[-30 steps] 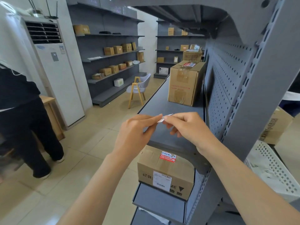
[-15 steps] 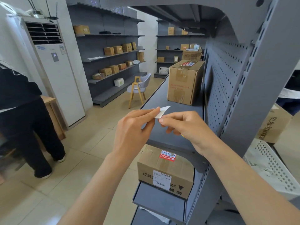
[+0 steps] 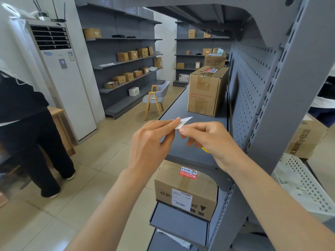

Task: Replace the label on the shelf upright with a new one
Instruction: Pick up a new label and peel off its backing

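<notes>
A small white label (image 3: pixel 183 122) is pinched between the fingertips of both hands, in front of me above the grey shelf (image 3: pixel 190 134). My left hand (image 3: pixel 152 144) grips its left end with thumb and forefinger. My right hand (image 3: pixel 208 140) holds its lower right edge, and something yellow (image 3: pixel 205 150) shows under that palm. The grey slotted shelf upright (image 3: pixel 282 91) rises just right of my right hand; I see no label on the part that shows.
A tall taped carton (image 3: pixel 206 91) stands farther back on the shelf, and a smaller carton (image 3: pixel 184 189) sits on the shelf below my hands. A person in black (image 3: pixel 27 127) stands at the left beside a white air conditioner (image 3: pixel 61 78). A white perforated basket (image 3: pixel 304 182) is at the right.
The label has tilted up from lying flat between my fingertips to standing edge-up; both hands have risen slightly and the fingers have shifted along it.
</notes>
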A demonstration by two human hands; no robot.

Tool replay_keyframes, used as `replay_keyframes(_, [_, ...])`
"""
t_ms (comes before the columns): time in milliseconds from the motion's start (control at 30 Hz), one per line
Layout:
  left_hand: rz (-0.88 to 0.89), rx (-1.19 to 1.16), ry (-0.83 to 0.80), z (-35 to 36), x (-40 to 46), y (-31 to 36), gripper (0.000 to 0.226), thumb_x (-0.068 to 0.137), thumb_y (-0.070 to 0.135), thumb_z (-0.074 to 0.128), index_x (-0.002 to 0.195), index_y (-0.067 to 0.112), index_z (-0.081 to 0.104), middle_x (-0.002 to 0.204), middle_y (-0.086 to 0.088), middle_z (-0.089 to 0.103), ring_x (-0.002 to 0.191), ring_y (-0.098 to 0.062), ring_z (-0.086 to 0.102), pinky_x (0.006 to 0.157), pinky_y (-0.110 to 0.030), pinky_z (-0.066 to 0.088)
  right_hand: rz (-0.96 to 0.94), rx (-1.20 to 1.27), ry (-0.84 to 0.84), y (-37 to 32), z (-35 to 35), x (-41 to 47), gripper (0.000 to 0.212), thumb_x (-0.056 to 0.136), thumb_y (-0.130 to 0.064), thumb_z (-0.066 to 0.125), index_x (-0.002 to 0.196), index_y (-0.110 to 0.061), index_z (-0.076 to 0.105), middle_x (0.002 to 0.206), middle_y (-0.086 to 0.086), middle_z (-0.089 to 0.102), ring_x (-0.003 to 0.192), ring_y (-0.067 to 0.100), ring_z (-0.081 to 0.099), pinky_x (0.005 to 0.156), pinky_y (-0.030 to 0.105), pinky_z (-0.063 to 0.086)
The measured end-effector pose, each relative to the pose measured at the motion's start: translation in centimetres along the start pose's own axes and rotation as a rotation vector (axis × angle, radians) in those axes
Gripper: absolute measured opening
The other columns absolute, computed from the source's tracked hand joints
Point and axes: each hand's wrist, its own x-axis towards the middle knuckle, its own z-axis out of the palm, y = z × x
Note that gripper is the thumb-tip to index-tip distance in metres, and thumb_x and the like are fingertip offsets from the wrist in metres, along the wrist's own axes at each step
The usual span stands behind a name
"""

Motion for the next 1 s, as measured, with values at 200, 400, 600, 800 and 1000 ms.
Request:
replay_keyframes(200, [0.006, -0.003, 0.004, 0.1, 0.1, 0.4, 0.031, 0.094, 0.016, 0.069, 0.125, 0.016, 0.072, 0.104, -0.001, 0.079, 0.09, -0.018, 0.073, 0.077, -0.033, 0.061, -0.072, 0.019, 0.011, 0.4, 0.0, 0.0, 0.01, 0.094, -0.03, 0.074, 0.091, -0.027, 0.083, 0.074, -0.014, 0.077, 0.061, -0.003, 0.065, 0.061, 0.013, 0.05])
replay_keyframes(400, [0.005, 0.002, 0.015, 0.2, 0.0, 0.6, 0.03, 0.094, 0.014, 0.072, 0.125, 0.017, 0.073, 0.097, 0.001, 0.08, 0.089, -0.017, 0.073, 0.076, -0.033, 0.06, -0.185, -0.019, 0.027, 0.5, 0.3, -0.1, 0.01, 0.097, -0.027, 0.072, 0.091, -0.028, 0.081, 0.075, -0.014, 0.076, 0.062, -0.003, 0.066, 0.059, 0.008, 0.049])
replay_keyframes(600, [0.005, 0.013, -0.001, 0.2, 0.1, 0.9, 0.032, 0.093, 0.015, 0.074, 0.125, 0.017, 0.072, 0.095, 0.0, 0.08, 0.088, -0.017, 0.073, 0.077, -0.031, 0.06, -0.274, -0.106, 0.046, 0.6, 0.4, -0.2, 0.01, 0.099, -0.028, 0.069, 0.095, -0.029, 0.077, 0.088, -0.004, 0.078, 0.068, 0.001, 0.068, 0.072, 0.013, 0.057])
replay_keyframes(800, [-0.002, 0.026, -0.016, 0.3, 0.1, 1.3, 0.034, 0.092, 0.013, 0.075, 0.126, 0.016, 0.072, 0.096, 0.0, 0.079, 0.089, -0.016, 0.072, 0.079, -0.027, 0.059, -0.283, -0.126, 0.07, 0.9, 0.5, -0.3, 0.011, 0.1, -0.027, 0.068, 0.1, -0.022, 0.078, 0.088, -0.004, 0.077, 0.068, 0.0, 0.067, 0.069, 0.009, 0.053])
replay_keyframes(1000, [-0.007, 0.024, -0.026, 0.3, 0.2, 1.9, 0.033, 0.093, 0.012, 0.074, 0.125, 0.015, 0.072, 0.098, 0.0, 0.08, 0.091, -0.017, 0.073, 0.082, -0.024, 0.057, -0.329, -0.176, 0.092, 1.0, 0.5, -0.6, 0.012, 0.1, -0.026, 0.066, 0.101, -0.022, 0.077, 0.088, -0.008, 0.076, 0.071, 0.0, 0.065, 0.072, 0.008, 0.051])
